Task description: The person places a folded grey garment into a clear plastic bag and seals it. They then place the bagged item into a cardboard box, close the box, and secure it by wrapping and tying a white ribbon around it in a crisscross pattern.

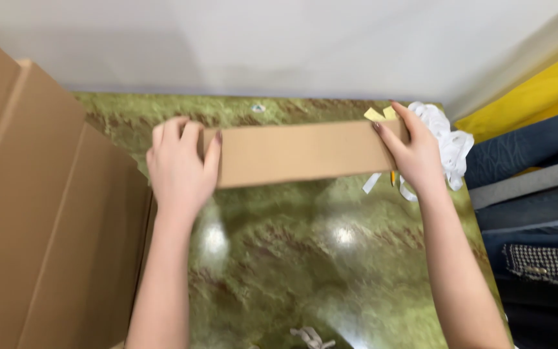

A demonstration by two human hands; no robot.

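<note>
Cardboard strip point(298, 154) is being gripped at both ends above the green bench point(279, 258): left hand point(179, 165) and right hand point(414, 152) closed on it, its ends being hidden by fingers.

Between your fingers point(213, 143) you have a long strip of matt brown cardboard point(298, 154), smooth and unprinted. Under them the bench point(279, 258) is polished green marbled stone, glossy enough to mirror the lamps. Just beyond your right fingers lies crumpled white paper tape point(450, 139). Left of your left fingers stand plain matt cardboard sheets point(40, 220).
</note>
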